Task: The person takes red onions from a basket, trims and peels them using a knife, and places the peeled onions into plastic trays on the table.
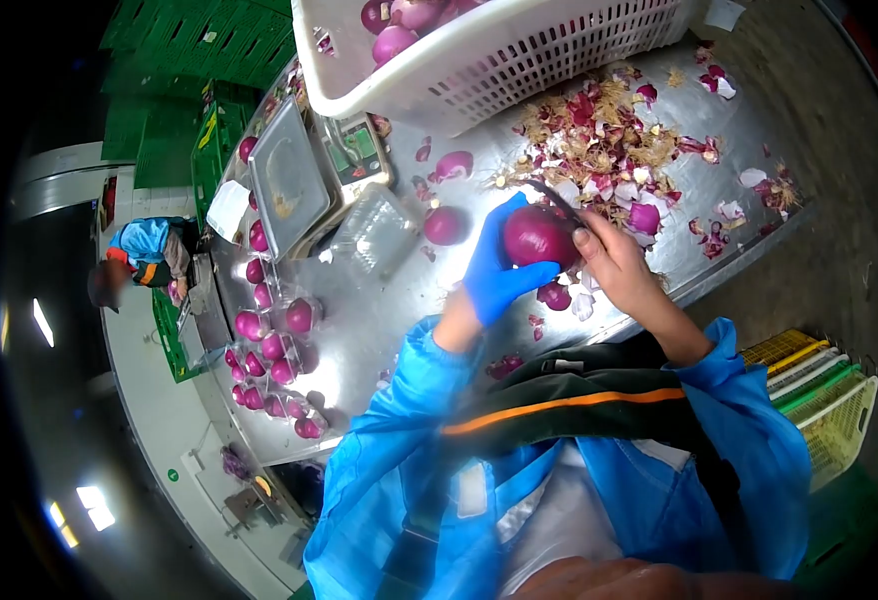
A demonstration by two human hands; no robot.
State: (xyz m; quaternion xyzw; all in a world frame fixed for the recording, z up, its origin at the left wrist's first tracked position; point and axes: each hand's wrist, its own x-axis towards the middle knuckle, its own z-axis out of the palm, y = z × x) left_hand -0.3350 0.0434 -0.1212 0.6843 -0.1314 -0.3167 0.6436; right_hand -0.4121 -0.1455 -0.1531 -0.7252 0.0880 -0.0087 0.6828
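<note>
My left hand point(494, 270), in a blue glove, is wrapped round a large red onion point(537, 240) above the metal table. Bare and closed, my right hand point(616, 265) grips a knife point(555, 199) whose dark blade lies along the onion's upper right side. Its handle is mostly hidden in my fingers. Beneath and beyond the hands lies a heap of onion skins and roots point(599, 130). Two more red onions, a near one point(445, 226) and a farther one point(453, 165), rest on the table left of the glove.
A white slatted crate point(499, 80) with onions stands at the table's far side. A weighing scale point(359, 150), a clear plastic tray point(374, 235) and several packed onions point(272, 346) are to the left. Another person point(149, 245) works beyond the left edge. Stacked baskets point(824, 420) stand at right.
</note>
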